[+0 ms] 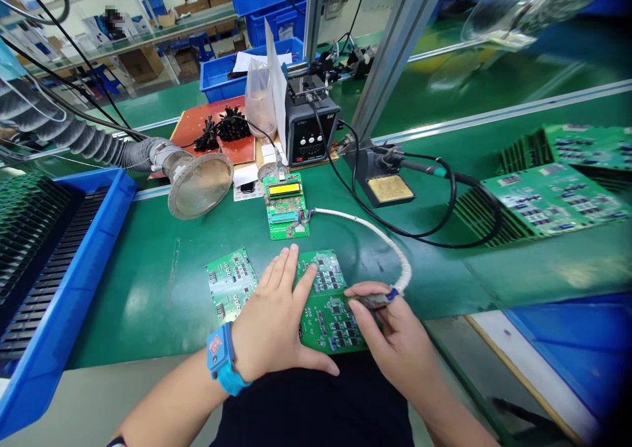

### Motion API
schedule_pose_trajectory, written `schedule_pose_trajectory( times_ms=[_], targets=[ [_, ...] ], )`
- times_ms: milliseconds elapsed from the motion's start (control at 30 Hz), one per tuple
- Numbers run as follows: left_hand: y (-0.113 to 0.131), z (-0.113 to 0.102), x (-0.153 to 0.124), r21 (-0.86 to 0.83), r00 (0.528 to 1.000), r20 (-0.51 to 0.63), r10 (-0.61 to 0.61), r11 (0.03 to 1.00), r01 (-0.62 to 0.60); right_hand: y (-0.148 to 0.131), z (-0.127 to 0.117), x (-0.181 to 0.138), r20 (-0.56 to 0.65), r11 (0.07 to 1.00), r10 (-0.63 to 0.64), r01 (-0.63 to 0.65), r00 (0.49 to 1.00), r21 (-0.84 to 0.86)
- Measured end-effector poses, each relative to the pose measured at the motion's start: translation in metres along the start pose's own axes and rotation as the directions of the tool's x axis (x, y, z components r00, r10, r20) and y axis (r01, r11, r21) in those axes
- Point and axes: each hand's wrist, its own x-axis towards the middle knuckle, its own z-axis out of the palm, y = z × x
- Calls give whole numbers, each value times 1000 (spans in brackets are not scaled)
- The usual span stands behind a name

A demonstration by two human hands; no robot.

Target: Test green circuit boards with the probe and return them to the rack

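Observation:
My left hand [276, 318], a blue strap on its wrist, lies with fingers spread over green circuit boards. Part of a circuit board [328, 322] shows to its right and another populated section [230, 279] to its left; whether they join is hidden under the hand. My right hand [402, 341] grips a dark probe [372, 300], its tip at the board's right edge; contact is unclear. From the probe a white sleeved cable [378, 228] curves to a small tester board [286, 203] with a lit yellow display.
A soldering station [313, 134] and iron stand [385, 187] stand behind, black cable looping right. Board stacks [557, 200] are at right. A blue tray [93, 249] of boards is at left, near a fume extraction hose nozzle [200, 184].

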Motion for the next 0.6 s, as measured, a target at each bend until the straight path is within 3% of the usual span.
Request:
schedule_pose_trajectory(
  times_ms=[133, 300, 400, 600],
  targets=[
    [2, -2, 5, 29, 999, 27, -18, 999, 17, -3, -2, 1, 7, 999, 40, -41, 999, 14],
    [-10, -5, -5, -24, 994, -90, 57, 998, -59, -18, -7, 16, -78, 969, 171, -153, 982, 193],
    [-36, -8, -27, -87, 991, -136, 11, 996, -23, -20, -3, 34, -143, 953, 205, -164, 968, 256],
    [-106, 6, -66, -78, 968, -144, -207, 977, 197, -1, 15, 60, -87, 953, 177, -149, 980, 264]
  ],
)
